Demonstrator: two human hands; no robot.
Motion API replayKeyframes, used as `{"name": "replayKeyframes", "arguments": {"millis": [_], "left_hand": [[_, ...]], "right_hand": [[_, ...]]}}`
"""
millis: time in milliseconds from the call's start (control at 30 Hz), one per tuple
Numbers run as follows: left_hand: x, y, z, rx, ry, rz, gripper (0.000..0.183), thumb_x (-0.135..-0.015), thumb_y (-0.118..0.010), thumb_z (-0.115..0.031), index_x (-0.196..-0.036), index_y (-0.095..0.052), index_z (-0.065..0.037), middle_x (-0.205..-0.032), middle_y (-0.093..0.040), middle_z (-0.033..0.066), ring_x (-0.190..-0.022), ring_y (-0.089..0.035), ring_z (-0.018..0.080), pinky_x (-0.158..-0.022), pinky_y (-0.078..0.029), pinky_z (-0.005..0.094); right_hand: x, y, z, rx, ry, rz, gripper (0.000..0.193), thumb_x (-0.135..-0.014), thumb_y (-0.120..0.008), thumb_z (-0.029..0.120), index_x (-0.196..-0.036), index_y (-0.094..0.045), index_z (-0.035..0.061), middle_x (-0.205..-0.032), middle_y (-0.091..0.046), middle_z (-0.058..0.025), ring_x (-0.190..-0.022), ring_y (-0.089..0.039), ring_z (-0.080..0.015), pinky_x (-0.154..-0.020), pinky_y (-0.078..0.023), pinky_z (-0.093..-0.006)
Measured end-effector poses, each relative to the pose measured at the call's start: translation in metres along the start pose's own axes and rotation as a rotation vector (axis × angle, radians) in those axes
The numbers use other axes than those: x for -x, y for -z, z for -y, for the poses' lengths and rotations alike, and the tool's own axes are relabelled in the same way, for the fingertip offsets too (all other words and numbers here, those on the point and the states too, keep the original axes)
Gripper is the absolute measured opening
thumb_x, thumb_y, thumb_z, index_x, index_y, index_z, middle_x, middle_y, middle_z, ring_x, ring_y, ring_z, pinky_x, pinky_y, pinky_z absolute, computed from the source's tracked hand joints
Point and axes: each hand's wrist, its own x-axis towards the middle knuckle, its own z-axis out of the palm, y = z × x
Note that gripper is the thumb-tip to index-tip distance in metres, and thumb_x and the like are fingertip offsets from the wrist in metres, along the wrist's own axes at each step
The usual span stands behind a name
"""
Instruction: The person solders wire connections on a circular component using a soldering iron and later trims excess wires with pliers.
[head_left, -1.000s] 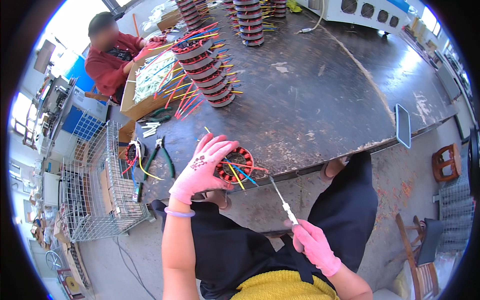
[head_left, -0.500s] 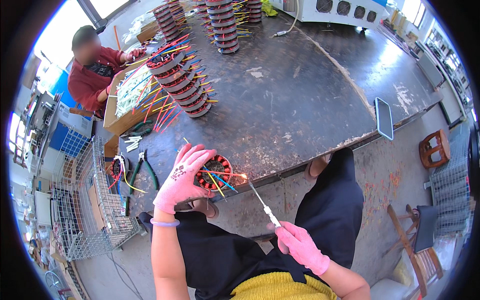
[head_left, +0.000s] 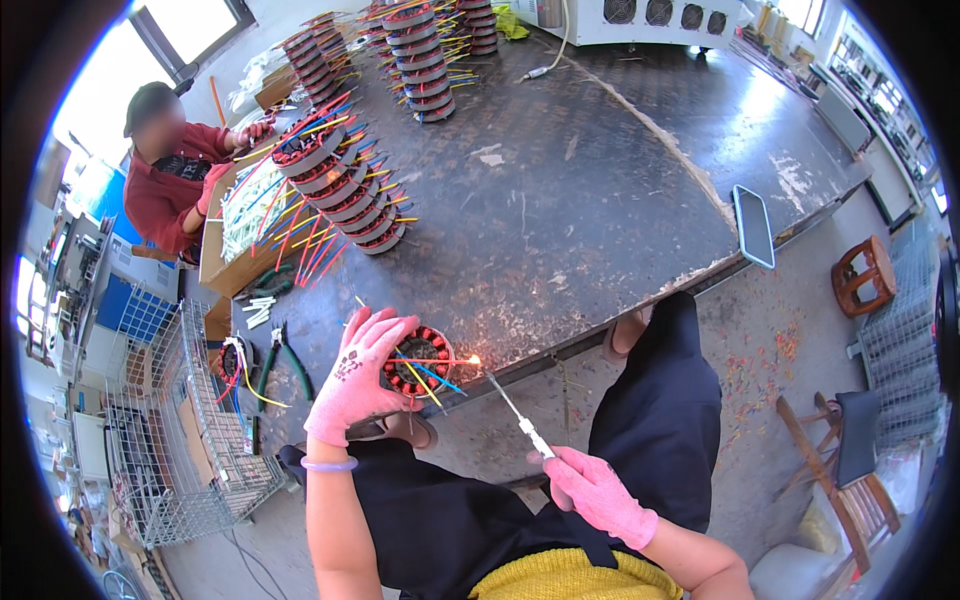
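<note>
My left hand, in a pink glove, grips the left side of a motor stator with red windings at the table's near edge. Red, yellow and blue wires stick out of the stator to the right. A small bright flame glows at the red wire's end. In my right hand, also pink-gloved, is a thin tool with a white handle and a long metal shaft. Its tip lies just below and right of the flame; whether they touch, I cannot tell.
Left of my hand lie green-handled pliers and another small wired stator. Behind stand stacks of stators with wires jutting out. A co-worker sits at a cardboard box of pale sleeves. A phone rests by the right edge.
The view has shifted slightly, moving the table and stacks left and somewhat down. Both hands keep their grips, and the flame still burns at the red wire's end.
</note>
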Motion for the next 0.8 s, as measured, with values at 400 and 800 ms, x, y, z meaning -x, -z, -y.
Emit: {"name": "replayKeyframes", "arguments": {"millis": [400, 800], "left_hand": [[-0.0006, 0.0023, -0.0034, 0.006, 0.024, 0.017, 0.099, -0.046, -0.091, -0.022, -0.137, -0.054, -0.010, -0.135, -0.058, 0.0094, -0.139, -0.042, 0.0307, -0.123, -0.021, 0.0484], [-0.0005, 0.0022, -0.0055, 0.008, 0.034, 0.012, 0.098, -0.048, -0.090, -0.023, -0.138, -0.054, -0.010, -0.135, -0.057, 0.0109, -0.139, -0.041, 0.0322, -0.123, -0.022, 0.0488]], "right_hand": [[-0.0013, 0.0002, -0.0006, 0.022, 0.007, 0.003, 0.035, -0.105, -0.048, 0.025, -0.127, -0.060, -0.0007, -0.070, -0.046, 0.0017, -0.062, -0.045, -0.0071, -0.059, -0.039, -0.0247], [0.0013, -0.0017, 0.0011, -0.028, 0.015, -0.010, 0.034, -0.106, -0.048, 0.020, -0.129, -0.059, -0.0024, -0.069, -0.046, 0.0024, -0.061, -0.042, -0.0070, -0.057, -0.034, -0.0229]]}}
